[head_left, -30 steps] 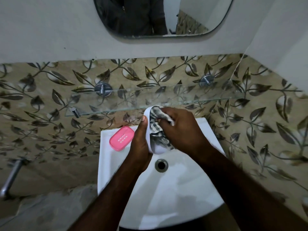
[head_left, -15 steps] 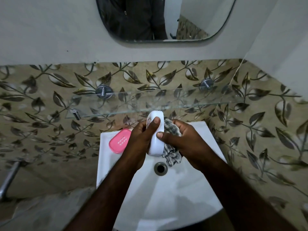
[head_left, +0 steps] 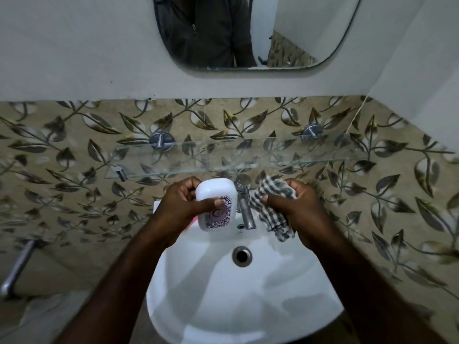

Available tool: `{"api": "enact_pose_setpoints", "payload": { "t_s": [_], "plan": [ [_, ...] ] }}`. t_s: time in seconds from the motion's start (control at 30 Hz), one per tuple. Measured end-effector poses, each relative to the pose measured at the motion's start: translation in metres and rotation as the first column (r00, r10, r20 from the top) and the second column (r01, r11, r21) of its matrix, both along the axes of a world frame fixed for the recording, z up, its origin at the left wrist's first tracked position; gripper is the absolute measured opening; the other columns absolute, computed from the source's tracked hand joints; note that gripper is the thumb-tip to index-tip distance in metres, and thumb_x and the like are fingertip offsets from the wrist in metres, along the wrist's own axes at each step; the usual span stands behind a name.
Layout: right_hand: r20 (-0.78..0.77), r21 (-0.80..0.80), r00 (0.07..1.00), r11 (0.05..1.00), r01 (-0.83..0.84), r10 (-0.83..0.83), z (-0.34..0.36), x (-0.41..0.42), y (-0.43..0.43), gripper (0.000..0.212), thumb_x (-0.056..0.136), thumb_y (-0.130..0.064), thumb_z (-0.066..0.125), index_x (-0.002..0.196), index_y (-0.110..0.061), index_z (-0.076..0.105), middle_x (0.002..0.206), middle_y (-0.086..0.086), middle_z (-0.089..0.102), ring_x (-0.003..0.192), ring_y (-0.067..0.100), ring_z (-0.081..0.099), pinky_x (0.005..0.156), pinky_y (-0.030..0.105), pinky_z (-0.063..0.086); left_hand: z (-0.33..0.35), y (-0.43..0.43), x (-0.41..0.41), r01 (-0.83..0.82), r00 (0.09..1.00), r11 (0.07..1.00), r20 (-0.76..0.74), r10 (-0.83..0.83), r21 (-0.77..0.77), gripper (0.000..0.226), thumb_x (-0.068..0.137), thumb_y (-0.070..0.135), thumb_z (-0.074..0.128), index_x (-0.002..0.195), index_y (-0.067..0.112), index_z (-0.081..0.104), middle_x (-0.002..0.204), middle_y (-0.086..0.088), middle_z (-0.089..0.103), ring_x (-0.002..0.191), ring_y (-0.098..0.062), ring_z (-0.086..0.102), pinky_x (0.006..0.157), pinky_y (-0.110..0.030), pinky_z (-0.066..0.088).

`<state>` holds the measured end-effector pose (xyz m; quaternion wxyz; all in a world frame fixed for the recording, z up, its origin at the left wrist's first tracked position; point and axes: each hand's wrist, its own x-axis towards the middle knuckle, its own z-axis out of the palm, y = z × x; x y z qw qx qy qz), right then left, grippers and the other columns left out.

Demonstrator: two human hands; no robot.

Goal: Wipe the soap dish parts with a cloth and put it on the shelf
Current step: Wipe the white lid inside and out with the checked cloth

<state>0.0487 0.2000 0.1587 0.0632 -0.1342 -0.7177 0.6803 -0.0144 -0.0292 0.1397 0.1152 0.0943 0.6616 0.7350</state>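
Left hand [head_left: 181, 209] pinches the white soap dish part [head_left: 215, 192], thumb across it; right hand [head_left: 298, 212] fingers bunch the checked cloth [head_left: 272, 207]. Part likely light, rigid, slick: grip edges.

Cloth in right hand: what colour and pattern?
The cloth is a dark grey-and-white check, gripped by the right hand; the head view shows it.

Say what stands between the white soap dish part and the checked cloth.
In the head view, the chrome tap stands between the white soap dish part, held by the left hand, and the checked cloth, gripped by the right hand.
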Motion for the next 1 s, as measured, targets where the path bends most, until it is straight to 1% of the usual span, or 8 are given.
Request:
{"api": "enact_pose_setpoints", "payload": {
  "t_s": [0.1, 0.23, 0.37, 0.47, 0.57, 0.67, 0.83, 1.0],
  "plan": [
    [-0.118, 0.141, 0.992, 0.988, 0.07, -0.054, 0.006, 0.0, -0.013, 0.03, 0.067, -0.018, 0.072, 0.096, -0.013, 0.065, 0.087, 0.011, 0.075, 0.085, 0.034, 0.071, 0.076, 0.049, 0.058, 0.0, 0.005, 0.007, -0.039, 0.985, 0.95, -0.174, -0.017, -0.311, 0.036, 0.054, 0.018, 0.09, 0.073, 0.012, 0.061, 0.072, -0.005, 0.068, 0.061, -0.007, 0.06, 0.056, -0.025, 0.048],
    [-0.296, 0.404, 0.955, 0.907, 0.12, 0.005, 0.019, 0.007, -0.037, 0.022, 0.075, -0.009, 0.068, 0.095, -0.014, 0.06, 0.08, -0.008, 0.068, 0.072, 0.002, 0.062, 0.066, 0.021, 0.05, -0.001, 0.02, 0.019, -0.072, 0.938, 0.923, -0.341, -0.067, -0.379, 0.029, 0.067, 0.013, 0.086, 0.078, 0.031, 0.066, 0.075, 0.011, 0.071, 0.067, 0.008, 0.061, 0.061, -0.014, 0.048],
    [-0.353, 0.59, 0.927, 0.799, 0.119, 0.123, 0.02, 0.021, -0.057, 0.034, 0.081, -0.02, 0.061, 0.114, -0.017, 0.068, 0.102, -0.002, 0.075, 0.094, 0.014, 0.068, 0.081, 0.026, 0.053, 0.004, 0.03, 0.025, -0.083, 0.916, 0.954, -0.399, -0.04, -0.287, 0.024, 0.074, 0.005, 0.078, 0.076, 0.027, 0.069, 0.074, 0.012, 0.072, 0.071, 0.006, 0.062, 0.063, -0.019, 0.048],
    [-0.365, 0.663, 0.91, 0.741, 0.105, 0.197, 0.017, 0.025, -0.065, 0.04, 0.081, -0.031, 0.057, 0.116, -0.016, 0.071, 0.116, -0.002, 0.072, 0.107, 0.009, 0.06, 0.091, 0.014, 0.043, 0.011, 0.035, 0.029, -0.079, 0.935, 0.976, -0.355, 0.002, -0.203, 0.022, 0.077, -0.003, 0.071, 0.076, 0.018, 0.072, 0.076, 0.003, 0.075, 0.073, 0.0, 0.065, 0.064, -0.021, 0.051],
    [-0.33, 0.659, 0.925, 0.748, 0.084, 0.187, 0.016, 0.02, -0.057, 0.038, 0.079, -0.022, 0.062, 0.116, -0.018, 0.072, 0.118, -0.003, 0.072, 0.109, 0.013, 0.06, 0.094, 0.02, 0.045, 0.011, 0.031, 0.03, 0.007, 0.957, 0.98, -0.281, -0.064, -0.199, 0.015, 0.073, 0.003, 0.071, 0.087, 0.006, 0.071, 0.086, -0.013, 0.074, 0.076, -0.007, 0.063, 0.07, -0.027, 0.049],
    [-0.312, 0.633, 0.942, 0.767, 0.105, 0.128, 0.015, 0.014, -0.045, 0.037, 0.078, -0.011, 0.065, 0.113, -0.018, 0.073, 0.115, -0.002, 0.073, 0.107, 0.02, 0.063, 0.094, 0.028, 0.047, 0.014, 0.028, 0.032, 0.128, 0.971, 0.976, -0.178, -0.159, -0.175, 0.023, 0.071, 0.004, 0.067, 0.089, 0.019, 0.072, 0.083, -0.001, 0.074, 0.076, -0.007, 0.065, 0.069, -0.024, 0.049],
    [-0.381, 0.858, 0.83, 0.491, 0.152, 0.408, 0.016, 0.024, -0.052, 0.042, 0.077, -0.016, 0.051, 0.113, -0.017, 0.073, 0.12, 0.005, 0.069, 0.098, 0.024, 0.052, 0.083, 0.027, 0.043, 0.019, 0.024, 0.03, 0.165, 0.977, 0.986, -0.132, -0.166, -0.017, 0.021, 0.068, 0.006, 0.077, 0.088, 0.007, 0.072, 0.088, -0.011, 0.072, 0.084, -0.019, 0.064, 0.078, -0.039, 0.049],
    [-0.343, 0.611, 0.911, 0.791, 0.031, 0.229, 0.019, 0.01, -0.047, 0.039, 0.072, -0.019, 0.059, 0.107, -0.017, 0.076, 0.113, -0.002, 0.073, 0.105, 0.017, 0.062, 0.094, 0.036, 0.049, 0.022, 0.02, 0.034, 0.157, 0.979, 0.984, -0.121, -0.166, -0.08, 0.022, 0.07, 0.002, 0.068, 0.086, 0.015, 0.074, 0.082, -0.002, 0.073, 0.076, -0.014, 0.065, 0.069, -0.028, 0.051]
  ]
}}
